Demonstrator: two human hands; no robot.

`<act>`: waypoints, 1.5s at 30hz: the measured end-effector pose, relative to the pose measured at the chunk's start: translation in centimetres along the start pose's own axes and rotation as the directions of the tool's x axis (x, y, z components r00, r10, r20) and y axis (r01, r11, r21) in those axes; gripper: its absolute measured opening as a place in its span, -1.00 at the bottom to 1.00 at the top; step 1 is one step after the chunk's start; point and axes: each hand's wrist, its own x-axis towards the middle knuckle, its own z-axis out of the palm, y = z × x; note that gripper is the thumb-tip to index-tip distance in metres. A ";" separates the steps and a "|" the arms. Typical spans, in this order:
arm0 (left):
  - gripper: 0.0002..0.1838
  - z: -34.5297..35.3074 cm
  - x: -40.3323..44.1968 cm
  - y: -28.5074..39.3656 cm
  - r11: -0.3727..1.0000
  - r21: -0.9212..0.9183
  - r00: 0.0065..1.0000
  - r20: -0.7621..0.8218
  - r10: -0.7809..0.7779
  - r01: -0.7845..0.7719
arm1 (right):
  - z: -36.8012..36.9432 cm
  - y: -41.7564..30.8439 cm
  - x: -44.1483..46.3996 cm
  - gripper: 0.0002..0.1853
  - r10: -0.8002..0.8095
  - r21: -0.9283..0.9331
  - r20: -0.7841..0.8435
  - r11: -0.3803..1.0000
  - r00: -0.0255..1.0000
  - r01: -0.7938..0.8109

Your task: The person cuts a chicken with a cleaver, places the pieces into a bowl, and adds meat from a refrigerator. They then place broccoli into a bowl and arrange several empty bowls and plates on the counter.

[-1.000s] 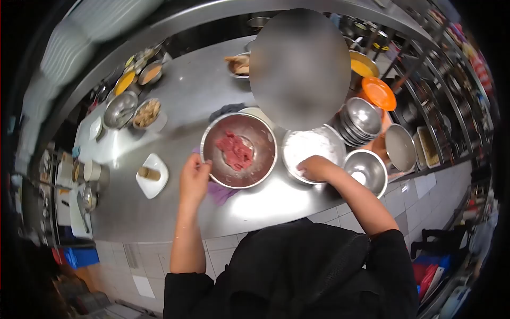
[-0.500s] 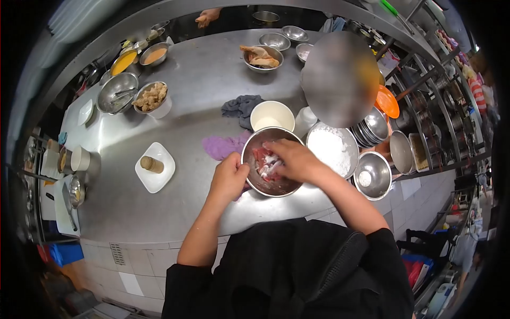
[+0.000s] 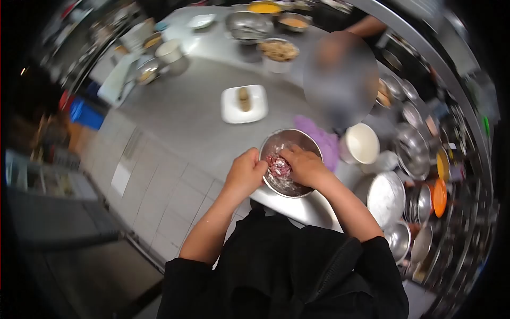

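My left hand (image 3: 246,171) is closed on the near-left rim of a steel mixing bowl (image 3: 304,140), thumb over the edge. Inside it lies raw reddish meat (image 3: 278,166) dusted with white powder, some of which clings to the bowl's wall. My right hand (image 3: 307,166) reaches into the bowl with its fingers curled against the meat; the fingertips are partly hidden. A purple cloth (image 3: 321,142) lies just behind the bowl, and beside it stands a cream-coloured tub (image 3: 361,143). To the right is a bowl of white powder (image 3: 386,199).
A white dish (image 3: 244,111) holding a small brown cylinder stands left of centre. Fried pieces (image 3: 279,50) fill a tub farther back. Steel bowls (image 3: 397,239) and an orange lid (image 3: 439,198) crowd the right side. A co-worker's arm (image 3: 367,25) shows beyond the table.
My view has swung left, so the table appears rotated and more floor shows. The meat is now bunched into a clump, with the powder spread over it. Both hands remain at the bowl.
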 end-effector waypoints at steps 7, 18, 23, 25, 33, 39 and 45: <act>-0.85 -10.8 -5.4 -5.2 0.991 -0.109 0.951 -0.291 -0.106 0.077 | 2.6 -10.9 8.6 -0.51 -0.497 0.273 -0.052 0.827 0.866 0.491; -0.84 -34.5 -9.5 -18.3 0.935 -0.298 0.767 -0.549 -0.332 0.192 | 11.2 -34.2 28.0 -0.52 -0.750 0.149 0.146 0.662 0.645 0.735; -0.88 -45.6 -8.5 -21.9 0.933 -0.352 0.716 -0.633 -0.295 0.073 | 14.5 -44.5 36.9 -0.54 -0.715 0.078 0.167 0.695 0.678 0.714; -0.87 -50.1 -6.8 -23.7 0.939 -0.336 0.711 -0.642 -0.287 0.075 | 16.9 -47.7 42.0 -0.55 -0.675 0.117 0.262 0.732 0.690 0.671; -0.84 -72.0 0.9 -32.8 0.884 -0.427 0.585 -0.675 -0.451 0.189 | 19.9 -62.4 64.7 -0.58 -0.848 0.127 0.286 0.494 0.445 0.860; -0.85 -86.8 2.4 -35.3 0.880 -0.450 0.398 -0.787 -0.471 0.152 | 21.0 -76.2 79.1 -0.64 -0.907 0.273 0.392 0.272 0.152 0.923; -0.81 -99.5 3.7 -49.4 0.820 -0.566 0.206 -0.815 -0.542 -0.082 | 18.6 -88.9 94.3 -0.74 -0.966 0.409 0.116 0.259 0.231 0.875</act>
